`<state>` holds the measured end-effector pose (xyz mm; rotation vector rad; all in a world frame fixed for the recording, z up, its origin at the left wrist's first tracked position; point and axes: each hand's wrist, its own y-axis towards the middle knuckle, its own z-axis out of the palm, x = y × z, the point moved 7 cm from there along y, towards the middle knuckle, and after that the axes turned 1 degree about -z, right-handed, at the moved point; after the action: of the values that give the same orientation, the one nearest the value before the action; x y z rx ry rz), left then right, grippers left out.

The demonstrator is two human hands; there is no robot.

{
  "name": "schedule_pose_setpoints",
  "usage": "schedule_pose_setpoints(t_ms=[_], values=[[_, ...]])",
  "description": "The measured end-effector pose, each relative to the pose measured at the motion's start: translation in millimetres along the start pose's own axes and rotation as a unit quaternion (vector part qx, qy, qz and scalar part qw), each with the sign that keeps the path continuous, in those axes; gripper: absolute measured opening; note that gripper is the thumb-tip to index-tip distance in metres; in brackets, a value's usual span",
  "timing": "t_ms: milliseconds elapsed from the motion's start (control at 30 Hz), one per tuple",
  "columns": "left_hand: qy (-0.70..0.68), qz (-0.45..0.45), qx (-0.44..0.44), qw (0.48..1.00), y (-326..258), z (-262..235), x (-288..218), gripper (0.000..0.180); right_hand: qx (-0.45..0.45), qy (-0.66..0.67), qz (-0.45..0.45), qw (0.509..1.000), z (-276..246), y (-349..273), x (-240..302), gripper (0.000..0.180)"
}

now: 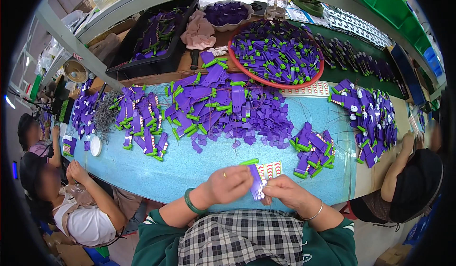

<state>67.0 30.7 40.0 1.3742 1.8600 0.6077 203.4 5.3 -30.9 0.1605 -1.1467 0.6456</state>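
Observation:
My left hand (230,184) is closed on a flat purple plastic part (257,183) with a bright green end piece (249,161). Thumb and finger of my right hand (287,192) pinch together at the lower right edge of that same part. Whether a small sticker is between them is hidden. Just behind my right fingers shows a sticker sheet (272,170) with red and white striped marks. To the right of it lies a small heap of purple and green parts (313,152), some with striped stickers.
A large heap of purple parts (228,104) covers the table's (199,164) middle. Behind it stand a red basket (232,57) of purple-green pieces and a black tray (164,65). More heaps (375,119) lie at both sides. Other people (85,204) sit left and right.

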Motion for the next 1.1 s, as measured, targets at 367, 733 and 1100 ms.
schedule_pose_setpoints(t_ms=[367, 733, 1100], values=[[-0.033, -0.195, 0.059, 0.978, 68.6, 63.1, 93.9, 0.013, -0.346, -0.034, -0.251, 0.904, -73.7, -2.8, 16.3, 0.011], [0.152, -0.297, 0.1, 0.937, 79.6, 63.9, 149.7, 0.018, -0.309, -0.097, -0.282, 0.903, -70.8, -9.1, 17.5, 0.029], [-0.517, -0.495, -0.137, 0.684, -19.2, 40.9, 71.7, 0.022, -0.325, -0.334, -0.302, 0.832, -35.0, -6.8, 41.3, 0.047]])
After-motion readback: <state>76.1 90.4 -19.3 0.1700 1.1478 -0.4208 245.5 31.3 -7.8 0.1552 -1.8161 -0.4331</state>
